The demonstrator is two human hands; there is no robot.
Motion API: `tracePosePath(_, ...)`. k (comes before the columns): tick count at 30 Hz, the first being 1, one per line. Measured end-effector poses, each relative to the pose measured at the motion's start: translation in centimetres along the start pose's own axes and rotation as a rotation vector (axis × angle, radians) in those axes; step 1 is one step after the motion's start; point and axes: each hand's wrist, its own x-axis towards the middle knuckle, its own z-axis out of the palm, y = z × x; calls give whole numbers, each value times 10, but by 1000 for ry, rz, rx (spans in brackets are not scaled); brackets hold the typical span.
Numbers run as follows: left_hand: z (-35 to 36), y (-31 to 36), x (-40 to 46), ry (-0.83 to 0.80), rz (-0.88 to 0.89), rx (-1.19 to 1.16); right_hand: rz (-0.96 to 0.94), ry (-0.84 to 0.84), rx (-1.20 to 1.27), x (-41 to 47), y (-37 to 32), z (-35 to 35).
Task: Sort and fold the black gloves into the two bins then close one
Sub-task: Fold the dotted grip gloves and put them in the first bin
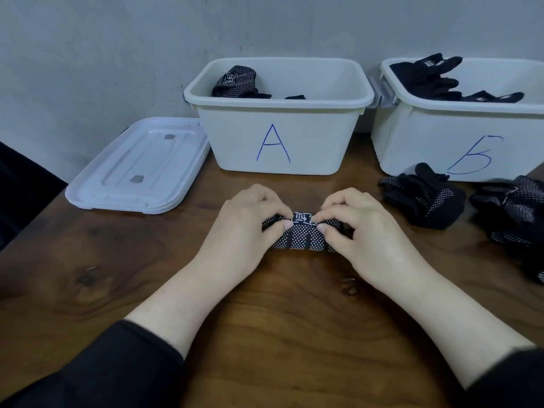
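Observation:
A black glove with white dots (303,235) lies folded into a short roll on the wooden table, in front of bin A. My left hand (247,228) pinches its left end and my right hand (362,228) pinches its right end, thumbs on top near a white logo. Bin A (276,142), white with a blue letter, stands behind and holds a folded dotted glove (235,81). The second bin (459,134) at the right, marked with a blue Б-like letter, holds several black gloves (426,78). Loose gloves (424,198) lie before it, more at the right edge (512,213).
A white lid (138,169) lies flat on the table left of bin A. A grey wall stands right behind the bins. A dark object sits at the far left edge (20,184). My black sleeves fill the bottom corners.

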Motion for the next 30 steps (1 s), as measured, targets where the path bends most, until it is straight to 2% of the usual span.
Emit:
tracePosePath(2, -1, -3, 0, -74, 41, 103, -31, -38, -38, 1, 1, -3)
tracePosePath(6, -10, -12, -2, -259, 18, 105, -60, -237, -81, -3, -4, -12)
tracePosePath(9, -12, -16, 0, -333, 0, 153, -81, -225, -161, -3, -5, -8)
tracePosePath(16, -12, -11, 1, -108, -2, 150, -144, -4, -227, -2, -12, 12)
tracePosePath(19, -20, 1, -3, 167, 39, 118, -91, 82, -246, 1, -15, 8)
tracePosePath(21, -23, 16, -11, 396, 17, -58, -66, 178, -254, 1, -17, 3)
tracePosePath(23, -17, 30, -18, 449, -179, -327, -49, 267, -248, -2, -22, -1)
tracePosePath(26, 1, 45, -23, 321, -480, -771, -50, 301, -204, -7, -34, 4)
tracePosePath(28, 4, 57, -24, 211, -563, -1084, -89, 277, -199, -10, -43, 13)
tracePosePath(30, 1, 64, -24, 181, -606, -1281, -161, 245, -234, -13, -54, 23)
